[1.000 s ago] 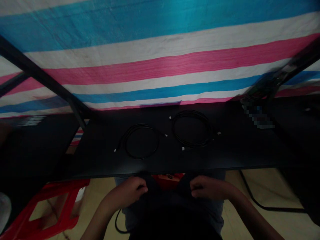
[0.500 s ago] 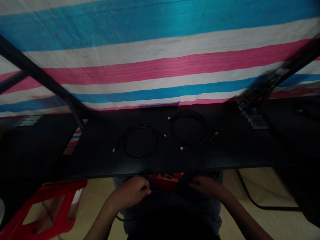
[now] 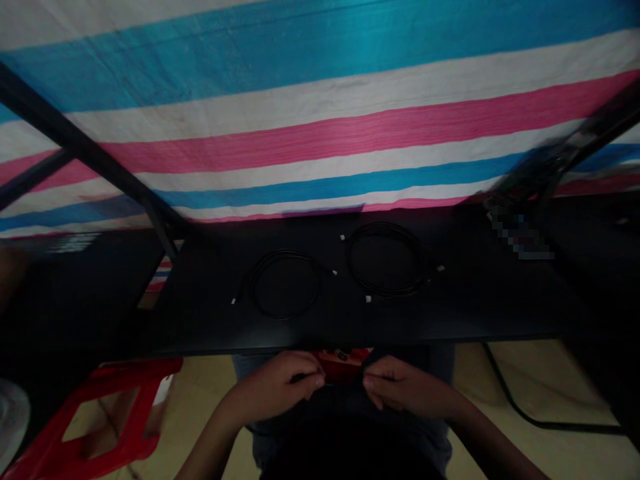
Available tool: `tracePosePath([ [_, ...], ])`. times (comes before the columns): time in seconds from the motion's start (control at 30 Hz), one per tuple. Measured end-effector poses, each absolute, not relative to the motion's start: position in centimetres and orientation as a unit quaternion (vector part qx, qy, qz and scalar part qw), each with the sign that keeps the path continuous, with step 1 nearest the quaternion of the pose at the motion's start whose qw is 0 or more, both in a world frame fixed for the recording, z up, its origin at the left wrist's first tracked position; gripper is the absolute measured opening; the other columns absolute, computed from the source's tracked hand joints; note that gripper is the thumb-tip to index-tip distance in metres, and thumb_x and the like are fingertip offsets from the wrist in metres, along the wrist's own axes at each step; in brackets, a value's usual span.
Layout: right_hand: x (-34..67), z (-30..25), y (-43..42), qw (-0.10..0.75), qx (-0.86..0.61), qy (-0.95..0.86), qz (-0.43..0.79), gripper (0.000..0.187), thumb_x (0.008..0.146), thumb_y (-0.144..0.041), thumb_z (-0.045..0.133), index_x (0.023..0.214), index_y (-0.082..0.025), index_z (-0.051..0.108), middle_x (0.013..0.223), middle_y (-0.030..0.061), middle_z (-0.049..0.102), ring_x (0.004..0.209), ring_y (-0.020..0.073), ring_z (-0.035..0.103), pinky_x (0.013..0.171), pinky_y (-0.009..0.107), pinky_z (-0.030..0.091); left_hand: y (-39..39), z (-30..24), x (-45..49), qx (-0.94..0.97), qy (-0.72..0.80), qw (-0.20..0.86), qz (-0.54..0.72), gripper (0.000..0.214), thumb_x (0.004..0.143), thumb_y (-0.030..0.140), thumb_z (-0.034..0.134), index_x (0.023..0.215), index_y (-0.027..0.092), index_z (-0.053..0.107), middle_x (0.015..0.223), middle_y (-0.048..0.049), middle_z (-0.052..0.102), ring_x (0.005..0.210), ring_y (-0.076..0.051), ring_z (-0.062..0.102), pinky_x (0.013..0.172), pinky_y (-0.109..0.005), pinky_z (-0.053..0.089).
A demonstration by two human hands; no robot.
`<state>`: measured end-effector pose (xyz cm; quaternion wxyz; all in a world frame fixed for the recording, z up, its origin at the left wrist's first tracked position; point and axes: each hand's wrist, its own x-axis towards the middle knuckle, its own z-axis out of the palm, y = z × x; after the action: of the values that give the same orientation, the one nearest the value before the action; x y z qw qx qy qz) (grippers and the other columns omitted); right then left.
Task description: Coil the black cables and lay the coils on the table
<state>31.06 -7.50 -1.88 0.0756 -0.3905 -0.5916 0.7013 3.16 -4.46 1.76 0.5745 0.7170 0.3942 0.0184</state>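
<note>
My left hand (image 3: 285, 383) and my right hand (image 3: 397, 387) are below the near edge of the black table (image 3: 480, 300), over my lap. Both have their fingers curled in a pinch on dark material that may be a cable; it is too dim to name. A red object (image 3: 340, 363) shows between them. On the table lie two coiled black cables with white ends: one left of centre (image 3: 285, 293), one further back to the right (image 3: 385, 267). Neither hand touches them.
A striped blue, white and pink tarp (image 3: 320, 120) hangs behind the table. A red plastic stool (image 3: 100, 413) stands at lower left on the tan floor. Black frame bars (image 3: 85, 147) cross at left. A black cable (image 3: 520, 407) trails on the floor at right.
Both hands have moved inward toward each other under the table edge and now nearly meet. The cables on the table have not moved.
</note>
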Motion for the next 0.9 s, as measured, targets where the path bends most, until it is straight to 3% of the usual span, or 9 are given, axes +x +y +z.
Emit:
tracePosePath([
  [0.13,30.6,-1.6,-7.7,-0.011,-0.473,-0.68,0.56,0.033,0.096,-0.032,0.051,0.072,-0.015,0.067,0.07,0.0031,0.063,0.065,0.0138,0.056,0.062,0.025,0.037,-4.5,1.8,3.7,0.697,0.396,0.585,-0.121,0.027,0.091,0.022,0.046,0.083,0.019,0.072,0.067,0.0005,0.068,0.062,-0.014,0.061,0.062,-0.024,0.043],
  [0.2,30.1,-2.1,-8.3,-0.056,-0.514,-0.702,0.49,0.029,0.095,-0.031,0.053,0.084,-0.015,0.074,0.085,0.0095,0.072,0.078,0.0201,0.064,0.068,0.029,0.041,-5.0,1.5,4.4,0.706,0.408,0.55,-0.182,0.026,0.085,0.016,0.046,0.082,0.019,0.072,0.062,-0.0002,0.066,0.059,-0.015,0.061,0.058,-0.025,0.041],
  [0.3,29.3,-2.9,-8.9,-0.095,-0.514,-0.709,0.474,0.027,0.092,-0.033,0.056,0.093,-0.015,0.076,0.095,0.013,0.075,0.086,0.0248,0.068,0.069,0.03,0.043,-5.9,0.6,5.7,0.757,0.418,0.459,-0.203,0.025,0.082,0.018,0.049,0.079,0.019,0.074,0.074,-0.0072,0.073,0.069,-0.021,0.066,0.058,-0.029,0.038],
  [0.47,28.8,-3.1,-8.8,-0.067,-0.44,-0.683,0.58,0.026,0.091,-0.027,0.055,0.078,-0.016,0.075,0.072,0.0035,0.07,0.066,0.0148,0.062,0.059,0.024,0.037,-6.1,0.2,6.0,0.772,0.393,0.475,-0.155,0.024,0.084,0.022,0.053,0.089,0.022,0.077,0.085,-0.0065,0.076,0.076,-0.021,0.067,0.06,-0.028,0.038],
  [0.7,29.3,-2.4,-8.6,-0.105,-0.471,-0.685,0.545,0.024,0.087,-0.028,0.06,0.074,-0.015,0.075,0.067,0.0022,0.068,0.061,0.0129,0.058,0.054,0.023,0.033,-5.0,1.1,4.4,0.708,0.389,0.55,-0.211,0.022,0.083,0.016,0.053,0.079,0.02,0.075,0.062,0.0004,0.069,0.06,-0.014,0.062,0.054,-0.023,0.038],
  [0.8,28.9,-2.6,-9.0,-0.127,-0.43,-0.693,0.564,0.022,0.086,-0.029,0.062,0.078,-0.015,0.077,0.066,0.0011,0.066,0.057,0.0118,0.054,0.051,0.023,0.03,-5.3,0.7,4.8,0.734,0.396,0.49,-0.253,0.02,0.076,0.011,0.056,0.074,0.019,0.074,0.066,-0.0031,0.071,0.061,-0.017,0.064,0.05,-0.024,0.035],
  [0.9,28.1,-2.8,-9.0,-0.119,-0.418,-0.704,0.561,0.022,0.085,-0.03,0.063,0.08,-0.014,0.077,0.065,0.0008,0.064,0.057,0.0118,0.051,0.051,0.023,0.028,-5.6,0.3,5.6,0.755,0.427,0.417,-0.27,0.025,0.073,0.008,0.054,0.081,0.016,0.077,0.08,-0.0099,0.076,0.065,-0.02,0.065,0.051,-0.027,0.036],
])
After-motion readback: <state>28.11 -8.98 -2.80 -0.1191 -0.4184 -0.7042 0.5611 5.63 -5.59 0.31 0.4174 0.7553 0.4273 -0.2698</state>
